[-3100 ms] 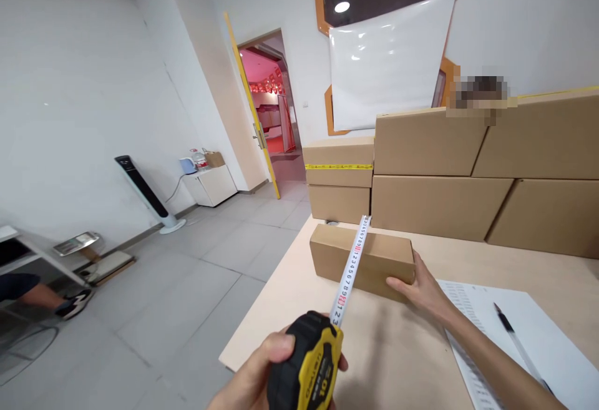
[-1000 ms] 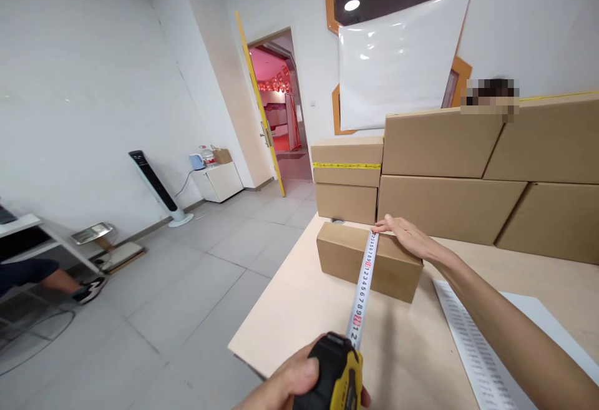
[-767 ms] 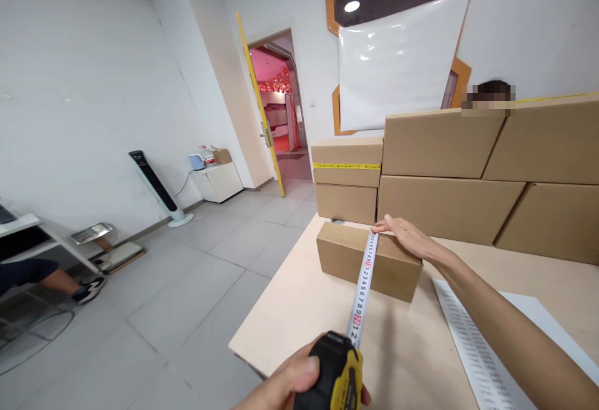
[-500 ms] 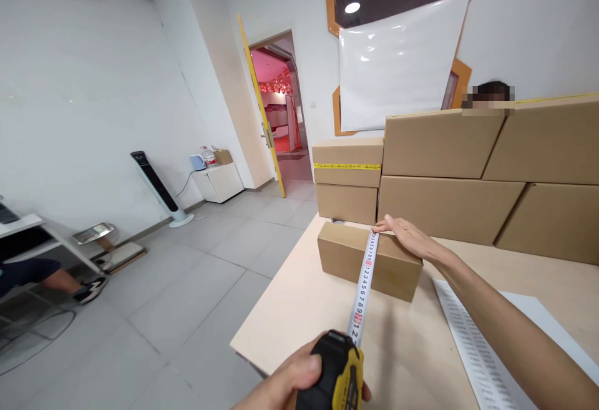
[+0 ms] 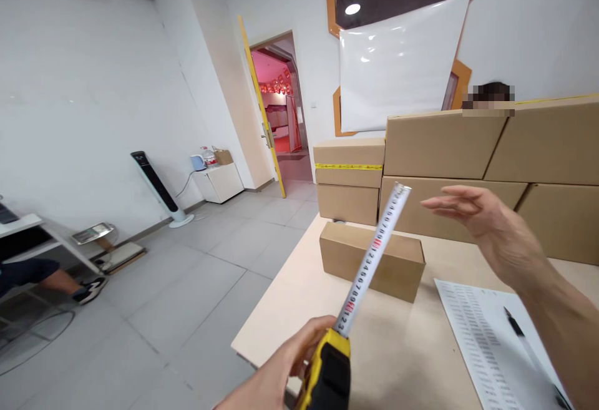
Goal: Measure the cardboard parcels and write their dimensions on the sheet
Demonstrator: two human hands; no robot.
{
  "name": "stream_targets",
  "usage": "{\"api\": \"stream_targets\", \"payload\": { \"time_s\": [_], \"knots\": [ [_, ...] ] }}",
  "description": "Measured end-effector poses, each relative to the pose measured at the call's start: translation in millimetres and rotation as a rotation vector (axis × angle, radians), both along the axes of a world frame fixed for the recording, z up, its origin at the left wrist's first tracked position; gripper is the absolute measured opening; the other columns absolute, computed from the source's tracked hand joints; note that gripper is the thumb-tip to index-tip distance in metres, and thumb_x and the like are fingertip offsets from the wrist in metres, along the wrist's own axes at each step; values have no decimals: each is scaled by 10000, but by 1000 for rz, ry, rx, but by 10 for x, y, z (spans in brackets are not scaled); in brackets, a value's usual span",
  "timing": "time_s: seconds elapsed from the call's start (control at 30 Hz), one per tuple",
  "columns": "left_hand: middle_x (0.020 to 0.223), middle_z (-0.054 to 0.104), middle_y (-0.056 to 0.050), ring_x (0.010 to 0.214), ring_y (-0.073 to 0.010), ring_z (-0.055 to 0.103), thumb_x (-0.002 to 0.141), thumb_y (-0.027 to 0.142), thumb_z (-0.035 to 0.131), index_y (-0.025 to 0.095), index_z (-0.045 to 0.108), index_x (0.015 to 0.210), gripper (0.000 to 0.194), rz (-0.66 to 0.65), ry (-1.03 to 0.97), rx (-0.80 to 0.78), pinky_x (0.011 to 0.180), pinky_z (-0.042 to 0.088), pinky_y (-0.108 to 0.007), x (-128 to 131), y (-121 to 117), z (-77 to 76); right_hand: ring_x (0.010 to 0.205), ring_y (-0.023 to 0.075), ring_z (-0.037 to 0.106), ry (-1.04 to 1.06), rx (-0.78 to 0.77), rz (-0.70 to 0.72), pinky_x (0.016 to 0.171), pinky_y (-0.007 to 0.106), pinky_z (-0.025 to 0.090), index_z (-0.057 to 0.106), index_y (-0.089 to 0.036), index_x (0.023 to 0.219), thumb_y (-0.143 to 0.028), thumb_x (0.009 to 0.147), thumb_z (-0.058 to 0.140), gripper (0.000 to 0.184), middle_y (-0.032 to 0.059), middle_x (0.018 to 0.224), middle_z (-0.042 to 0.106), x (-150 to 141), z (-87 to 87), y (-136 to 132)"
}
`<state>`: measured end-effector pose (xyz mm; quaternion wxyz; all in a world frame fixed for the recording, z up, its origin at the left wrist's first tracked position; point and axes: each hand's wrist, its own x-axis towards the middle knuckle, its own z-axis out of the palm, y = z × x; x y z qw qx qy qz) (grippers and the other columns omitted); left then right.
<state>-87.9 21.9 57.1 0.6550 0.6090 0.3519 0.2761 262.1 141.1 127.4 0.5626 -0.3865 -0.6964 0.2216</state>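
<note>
My left hand (image 5: 292, 357) is wrapped round a black and yellow tape measure (image 5: 327, 369) at the bottom of the view. Its white blade (image 5: 369, 260) sticks out up and to the right, its end raised above and beyond a small brown cardboard box (image 5: 374, 266). That box lies lengthwise on the table, with no hand on it. My right hand (image 5: 482, 216) hovers to the right of the blade's end with nothing in it, fingers stretched out and apart from the tape.
Large cardboard boxes (image 5: 449, 210) are stacked along the table's (image 5: 290, 322) far side; a person's head shows above them. A printed sheet (image 5: 472, 329) bearing a pen (image 5: 519, 329) lies at right. Leftward are a tower fan (image 5: 156, 182), a scale (image 5: 116, 254) and a seated person's leg.
My right hand has come off the box and blade end, rising to the right. The tape measure has turned in my left hand, and its blade has lifted clear of the box.
</note>
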Motion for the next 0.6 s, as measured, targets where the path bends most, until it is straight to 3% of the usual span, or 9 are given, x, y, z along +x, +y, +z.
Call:
{"api": "stream_targets", "payload": {
  "time_s": [0.1, 0.17, 0.23, 0.3, 0.37, 0.43, 0.5, 0.6],
  "knots": [
    [1231, 501, -129, 989, -300, 595, 603, 484, 781, 282, 289, 1422, 977, -50, -365, -80, 812, 468, -394, -58, 17, -50, 1281, 305, 465, -399, -159, -127, 1010, 521, 414, 484, -381, 1306, -585, 885, 421, 472, 34, 1386, 527, 114, -156, -75],
    [1218, 513, -122, 934, -289, 628, 592, 554, 746, 286, 293, 1414, 976, -98, -586, -122, 732, 490, -348, -56, 58, -84, 1358, 340, 352, -683, -237, -157, 1044, 564, 358, 386, -387, 1404, -628, 827, 493, 634, 37, 1502, 385, 105, -316, 20],
    [1205, 524, -116, 871, -285, 654, 568, 583, 717, 290, 307, 1403, 975, -185, -697, -159, 662, 507, -329, -47, 107, -110, 1387, 359, 286, -836, -254, -142, 1071, 587, 300, 277, -345, 1473, -674, 792, 501, 789, 70, 1544, 303, 46, -461, 181],
    [1198, 532, -119, 816, -293, 671, 536, 588, 706, 283, 338, 1382, 972, -276, -714, -203, 614, 520, -340, -52, 128, -134, 1363, 362, 332, -897, -282, -113, 1055, 570, 331, 254, -295, 1490, -699, 793, 472, 834, 110, 1516, 350, -42, -561, 325],
    [1169, 555, -128, 780, -281, 673, 502, 584, 718, 244, 373, 1356, 982, -271, -711, -255, 596, 515, -326, -80, 87, -163, 1278, 345, 448, -906, -290, -102, 994, 526, 416, 323, -261, 1462, -691, 820, 432, 781, 134, 1404, 487, -145, -627, 374],
    [1121, 590, -130, 753, -231, 664, 465, 569, 745, 201, 401, 1339, 1008, -159, -753, -297, 611, 494, -274, -134, -15, -196, 1171, 325, 529, -883, -189, -139, 925, 495, 472, 405, -242, 1411, -644, 854, 424, 688, 137, 1260, 585, -246, -711, 288],
    [1089, 614, -134, 755, -205, 648, 423, 554, 780, 177, 407, 1343, 1062, -56, -742, -312, 642, 480, -252, -206, -142, -218, 1106, 319, 553, -846, 29, -189, 885, 489, 493, 448, -229, 1377, -557, 868, 480, 607, 142, 1186, 604, -333, -860, 89],
    [1098, 626, -147, 875, -282, 624, 422, 512, 816, 176, 444, 1334, 1041, 29, -503, -286, 736, 492, -325, -293, -278, -188, 1106, 319, 558, -846, 363, -128, 867, 499, 509, 454, -241, 1381, -323, 863, 563, 537, 143, 1201, 598, -411, -1225, -271]
  ]
}}
